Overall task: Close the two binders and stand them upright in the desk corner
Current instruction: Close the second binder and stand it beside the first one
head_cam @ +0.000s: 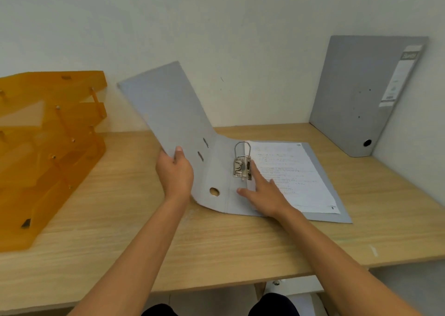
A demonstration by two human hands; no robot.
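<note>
Progress: about half of the task looks done.
Done: closed binder (pixel 366 94) stands upright in the far right corner of the desk (pixel 120 219), leaning on the wall.
Left: open binder (pixel 228 171) lies at the desk centre; it must be shut and stood in the corner.
Left hand (pixel 174 173): grasps the raised cover (pixel 166 108) by its near edge.
Right hand (pixel 263 193): released, fingers flat on the papers (pixel 296 171) beside the ring clip (pixel 242 162).
Count: two binders, two hands, one orange tray rack (pixel 48 152) at left.
</note>
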